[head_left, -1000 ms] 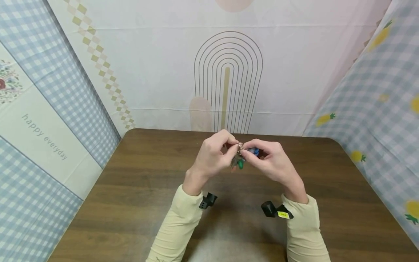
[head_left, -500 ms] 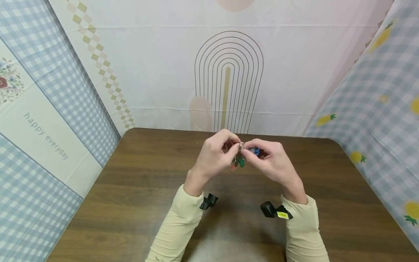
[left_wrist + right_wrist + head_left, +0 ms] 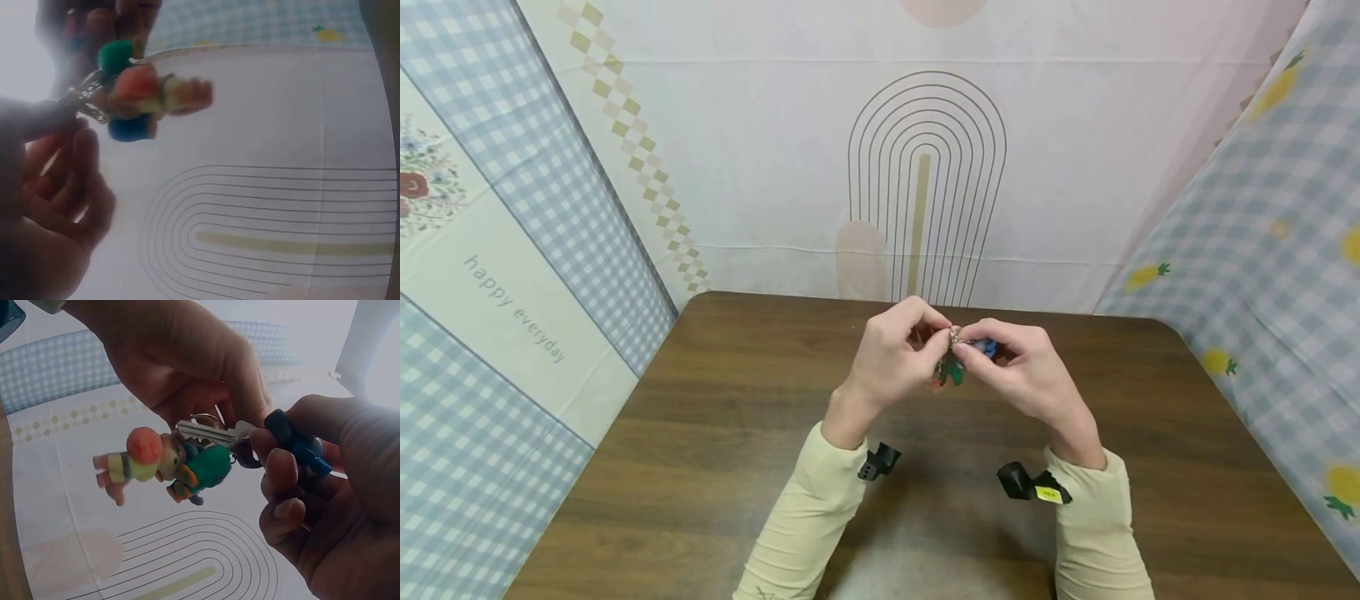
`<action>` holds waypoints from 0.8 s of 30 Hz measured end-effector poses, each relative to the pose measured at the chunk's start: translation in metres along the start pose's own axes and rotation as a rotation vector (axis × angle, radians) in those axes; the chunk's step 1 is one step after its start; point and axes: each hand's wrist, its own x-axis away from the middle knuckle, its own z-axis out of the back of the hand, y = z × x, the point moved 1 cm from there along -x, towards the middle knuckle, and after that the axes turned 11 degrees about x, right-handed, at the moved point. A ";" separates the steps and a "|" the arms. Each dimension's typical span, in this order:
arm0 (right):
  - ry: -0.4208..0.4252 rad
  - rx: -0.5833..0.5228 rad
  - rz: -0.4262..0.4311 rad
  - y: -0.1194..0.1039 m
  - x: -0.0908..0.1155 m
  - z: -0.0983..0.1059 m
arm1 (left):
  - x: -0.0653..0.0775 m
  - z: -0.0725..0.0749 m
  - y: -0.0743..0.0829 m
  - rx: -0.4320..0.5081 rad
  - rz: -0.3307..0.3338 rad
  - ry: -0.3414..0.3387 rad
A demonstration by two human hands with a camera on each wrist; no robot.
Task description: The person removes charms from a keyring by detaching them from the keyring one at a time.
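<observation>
Both hands meet over the far part of the table, holding a keychain between them. My left hand pinches its metal parts with thumb and forefinger. Opposite it, my right hand pinches the same keychain, and a blue charm sits among its fingers. In the right wrist view a silver key and a gold-toned ring show between the hands. A green figurine charm and a small doll charm with a coral-red ball hang below. The fingertips partly hide the ring.
The brown wooden table lies under both forearms. A white patterned cloth hangs behind its far edge. Blue checked cloths stand at the left and right. Black wrist cameras sit at the left and right cuffs.
Both hands keep their pinch at nearly the same place. The hanging charms shift and turn slightly below the fingers.
</observation>
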 end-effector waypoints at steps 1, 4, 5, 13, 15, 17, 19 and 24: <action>-0.002 0.001 0.001 0.000 0.000 0.000 | 0.000 0.000 0.000 0.021 0.030 0.003; -0.004 0.005 0.006 -0.001 0.000 0.000 | 0.001 0.001 0.001 0.053 0.096 0.002; -0.002 0.008 0.009 -0.002 0.000 0.000 | 0.001 0.001 0.002 0.048 0.104 -0.004; 0.020 0.000 0.036 -0.002 -0.001 0.001 | -0.003 0.003 0.010 -0.154 -0.088 -0.069; 0.022 -0.001 0.040 -0.003 -0.001 0.001 | -0.004 0.004 0.011 -0.179 -0.132 -0.078; 0.025 0.003 0.044 -0.004 0.000 0.002 | -0.004 0.004 0.011 -0.180 -0.154 -0.086; 0.028 0.009 0.048 -0.006 0.001 0.003 | -0.004 0.003 0.011 -0.152 -0.154 -0.091; 0.026 0.024 0.055 -0.011 0.002 0.004 | -0.003 0.004 0.010 -0.039 -0.073 -0.072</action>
